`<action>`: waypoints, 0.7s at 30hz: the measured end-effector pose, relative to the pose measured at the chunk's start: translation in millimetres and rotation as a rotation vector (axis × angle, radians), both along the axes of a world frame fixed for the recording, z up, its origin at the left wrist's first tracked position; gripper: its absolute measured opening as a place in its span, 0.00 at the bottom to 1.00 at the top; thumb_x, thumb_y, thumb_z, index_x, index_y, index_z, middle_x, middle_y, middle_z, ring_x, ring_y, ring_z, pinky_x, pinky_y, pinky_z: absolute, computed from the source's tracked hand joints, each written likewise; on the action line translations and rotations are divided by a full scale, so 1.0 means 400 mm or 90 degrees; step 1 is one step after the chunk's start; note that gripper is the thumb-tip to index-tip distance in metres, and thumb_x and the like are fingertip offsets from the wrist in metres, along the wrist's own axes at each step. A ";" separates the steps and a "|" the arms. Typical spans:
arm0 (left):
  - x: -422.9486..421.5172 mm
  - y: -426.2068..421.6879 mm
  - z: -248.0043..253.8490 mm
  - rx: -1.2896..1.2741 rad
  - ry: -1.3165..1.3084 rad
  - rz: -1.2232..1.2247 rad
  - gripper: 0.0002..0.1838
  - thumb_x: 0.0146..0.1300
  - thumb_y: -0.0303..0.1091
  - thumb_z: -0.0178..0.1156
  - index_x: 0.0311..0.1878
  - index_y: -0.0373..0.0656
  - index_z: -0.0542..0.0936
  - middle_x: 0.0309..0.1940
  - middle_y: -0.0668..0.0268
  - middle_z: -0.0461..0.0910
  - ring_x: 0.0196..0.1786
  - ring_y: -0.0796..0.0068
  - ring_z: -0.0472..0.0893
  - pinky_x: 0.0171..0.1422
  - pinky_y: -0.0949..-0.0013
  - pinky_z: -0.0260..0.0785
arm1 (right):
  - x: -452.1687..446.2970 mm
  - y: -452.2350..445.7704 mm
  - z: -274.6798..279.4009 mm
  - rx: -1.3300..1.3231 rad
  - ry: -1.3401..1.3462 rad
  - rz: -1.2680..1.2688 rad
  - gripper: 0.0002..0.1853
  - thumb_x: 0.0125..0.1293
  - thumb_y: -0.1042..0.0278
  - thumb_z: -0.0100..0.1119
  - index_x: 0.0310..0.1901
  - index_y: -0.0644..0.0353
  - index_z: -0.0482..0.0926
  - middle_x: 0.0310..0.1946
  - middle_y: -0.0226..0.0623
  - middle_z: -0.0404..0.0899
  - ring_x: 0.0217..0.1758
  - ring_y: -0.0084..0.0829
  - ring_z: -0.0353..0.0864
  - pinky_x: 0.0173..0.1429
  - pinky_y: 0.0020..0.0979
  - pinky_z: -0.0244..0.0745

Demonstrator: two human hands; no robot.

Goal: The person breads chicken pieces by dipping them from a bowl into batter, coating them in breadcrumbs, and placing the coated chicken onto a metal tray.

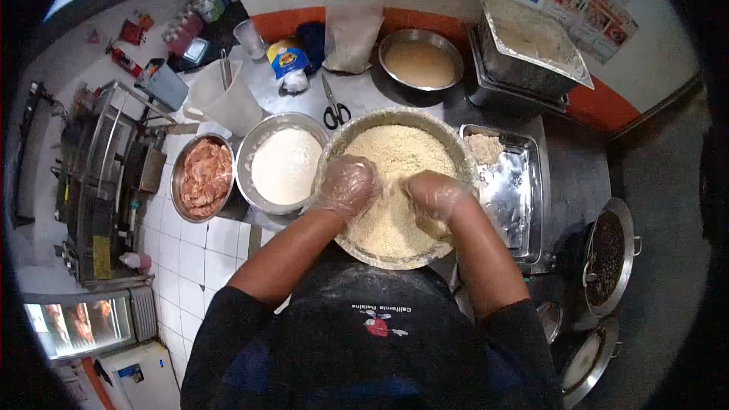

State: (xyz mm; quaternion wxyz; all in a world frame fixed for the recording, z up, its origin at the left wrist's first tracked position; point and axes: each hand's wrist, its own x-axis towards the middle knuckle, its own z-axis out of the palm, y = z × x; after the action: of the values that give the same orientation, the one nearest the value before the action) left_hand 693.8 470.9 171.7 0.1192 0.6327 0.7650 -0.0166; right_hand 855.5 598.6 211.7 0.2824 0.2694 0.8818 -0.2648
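A large metal bowl [462,144] of pale breadcrumbs [387,231] stands right in front of me. Both my hands wear clear plastic gloves dusted with crumbs. My left hand [349,187] is in the bowl's left half, fingers curled down into the crumbs. On the right side, my right hand [436,194] has its fingers bent inward and partly sunk in the crumbs. Whatever lies under the fingers is hidden. Left of this bowl sits a bowl of white flour [285,167], then a bowl of raw meat [205,177]. A metal tray [520,205] on the right holds a breaded piece [484,149].
Black-handled scissors [335,110] lie behind the bowls. Further back are a bowl of beige liquid [420,62], a bag of white powder [353,38], a white pitcher [225,99] and stacked deep trays [528,53]. Pans of dark oil [607,262] stand at the right.
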 end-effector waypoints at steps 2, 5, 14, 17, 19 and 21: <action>-0.011 0.012 -0.029 0.212 0.030 0.050 0.32 0.59 0.57 0.69 0.54 0.37 0.82 0.51 0.50 0.84 0.53 0.53 0.84 0.58 0.49 0.75 | 0.082 -0.008 0.021 0.018 0.160 -0.063 0.20 0.61 0.74 0.62 0.56 0.64 0.83 0.42 0.55 0.86 0.41 0.45 0.88 0.50 0.42 0.82; 0.018 0.048 0.001 0.041 -0.040 0.122 0.34 0.57 0.56 0.70 0.58 0.38 0.81 0.56 0.49 0.82 0.59 0.53 0.82 0.63 0.50 0.73 | 0.202 -0.038 0.040 0.034 0.355 -0.109 0.21 0.61 0.77 0.61 0.58 0.62 0.83 0.41 0.51 0.87 0.39 0.42 0.88 0.48 0.38 0.82; -0.018 0.151 0.056 -0.053 -0.321 -0.021 0.38 0.54 0.46 0.75 0.65 0.35 0.78 0.58 0.45 0.82 0.59 0.51 0.82 0.65 0.59 0.73 | 0.286 -0.059 -0.010 -0.056 0.645 -0.362 0.22 0.57 0.77 0.64 0.56 0.64 0.83 0.52 0.52 0.85 0.56 0.45 0.85 0.62 0.37 0.78; 0.005 0.150 0.147 -0.074 -0.304 -0.085 0.32 0.55 0.36 0.75 0.63 0.36 0.79 0.55 0.51 0.84 0.57 0.56 0.83 0.63 0.61 0.74 | 0.237 -0.037 -0.033 -0.018 0.698 -0.355 0.25 0.57 0.69 0.75 0.57 0.64 0.81 0.56 0.50 0.83 0.59 0.42 0.84 0.65 0.37 0.76; 0.003 0.137 0.181 0.026 -0.452 -0.161 0.29 0.51 0.34 0.71 0.59 0.37 0.81 0.45 0.47 0.86 0.48 0.55 0.86 0.56 0.58 0.76 | 0.202 -0.030 -0.035 -0.104 0.702 -0.340 0.28 0.56 0.64 0.80 0.57 0.63 0.81 0.59 0.47 0.82 0.59 0.41 0.83 0.65 0.37 0.76; 0.006 0.124 0.192 0.022 -0.474 -0.143 0.29 0.51 0.34 0.73 0.59 0.37 0.81 0.45 0.50 0.87 0.49 0.54 0.86 0.58 0.59 0.76 | 0.182 -0.030 -0.038 -0.135 0.715 -0.306 0.27 0.56 0.64 0.80 0.56 0.62 0.82 0.58 0.44 0.82 0.57 0.39 0.83 0.63 0.37 0.77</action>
State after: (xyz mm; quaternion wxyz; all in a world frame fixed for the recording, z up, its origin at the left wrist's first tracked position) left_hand 696.2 520.6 248.6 0.3754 0.6774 0.5952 0.2143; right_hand 928.2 586.8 196.6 -0.2670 0.2503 0.7793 -0.5087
